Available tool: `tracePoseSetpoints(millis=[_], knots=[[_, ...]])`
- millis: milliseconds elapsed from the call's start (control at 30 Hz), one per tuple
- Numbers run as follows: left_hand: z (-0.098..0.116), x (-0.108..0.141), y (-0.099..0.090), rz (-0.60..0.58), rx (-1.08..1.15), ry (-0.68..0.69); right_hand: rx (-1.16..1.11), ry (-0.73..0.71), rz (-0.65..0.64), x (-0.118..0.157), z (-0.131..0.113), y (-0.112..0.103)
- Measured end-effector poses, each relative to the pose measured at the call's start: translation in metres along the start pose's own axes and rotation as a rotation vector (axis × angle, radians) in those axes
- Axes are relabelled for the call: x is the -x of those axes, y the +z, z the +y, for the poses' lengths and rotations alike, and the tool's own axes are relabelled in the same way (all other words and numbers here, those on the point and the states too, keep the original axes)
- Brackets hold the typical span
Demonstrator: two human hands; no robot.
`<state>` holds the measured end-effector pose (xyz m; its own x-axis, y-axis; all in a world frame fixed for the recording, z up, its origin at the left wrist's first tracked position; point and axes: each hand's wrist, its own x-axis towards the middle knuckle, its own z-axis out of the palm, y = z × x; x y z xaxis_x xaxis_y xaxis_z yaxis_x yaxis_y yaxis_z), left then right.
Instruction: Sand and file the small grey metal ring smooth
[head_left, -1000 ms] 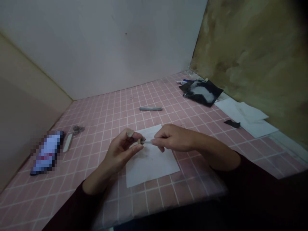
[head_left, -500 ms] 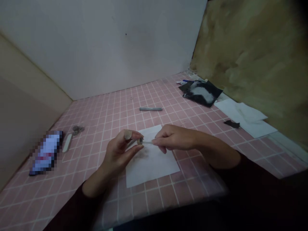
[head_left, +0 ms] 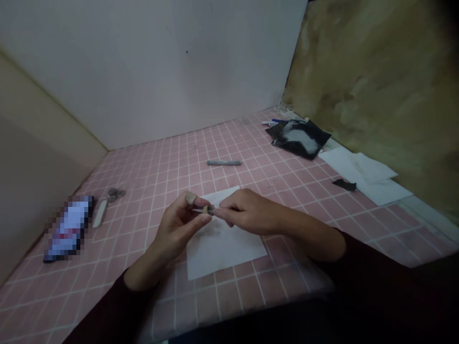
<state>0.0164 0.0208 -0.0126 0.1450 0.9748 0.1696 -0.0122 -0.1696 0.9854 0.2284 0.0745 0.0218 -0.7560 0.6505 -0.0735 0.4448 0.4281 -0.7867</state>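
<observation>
My left hand pinches a small brownish ring-shaped piece between thumb and fingers. A beige wrap covers part of one left finger. My right hand is closed on a thin, pale stick that passes through the ring; most of the stick is hidden by the fingers, so its exact kind is unclear. Beneath both hands lies a white sheet of paper, with dark dust smudged on its left part.
Beyond the paper lies a grey rod on the pink checked tabletop. To the left are a blurred-out phone, a white flat stick and small grey coils. Black sheets, white papers and a dark scrap lie right.
My right hand has moved left, close up to the left fingers, so the stick runs further through the ring. The left hand has barely shifted.
</observation>
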Motion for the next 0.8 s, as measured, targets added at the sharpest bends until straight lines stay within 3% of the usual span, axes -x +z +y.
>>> tracePoseSetpoints(millis=[100,267,467,600,700,800], knots=[[-0.001,-0.001,-0.002,-0.018,0.022,-0.044,0.013,0.013,-0.05,0.001,0.001,-0.003],[-0.004,-0.001,-0.004,-0.092,0.08,-0.115,0.039,0.001,-0.021,0.001,-0.001,-0.001],[-0.004,-0.003,-0.007,-0.11,0.093,-0.099,0.121,0.005,0.003,0.001,-0.001,0.001],[-0.001,-0.001,-0.002,-0.124,0.115,-0.171,0.115,-0.048,0.013,0.001,-0.002,0.002],[0.002,0.0,0.002,-0.081,0.146,-0.191,0.153,-0.019,-0.016,0.002,-0.002,0.0],[0.004,0.0,0.004,-0.124,0.177,-0.226,0.125,-0.01,-0.021,0.001,-0.002,0.0]])
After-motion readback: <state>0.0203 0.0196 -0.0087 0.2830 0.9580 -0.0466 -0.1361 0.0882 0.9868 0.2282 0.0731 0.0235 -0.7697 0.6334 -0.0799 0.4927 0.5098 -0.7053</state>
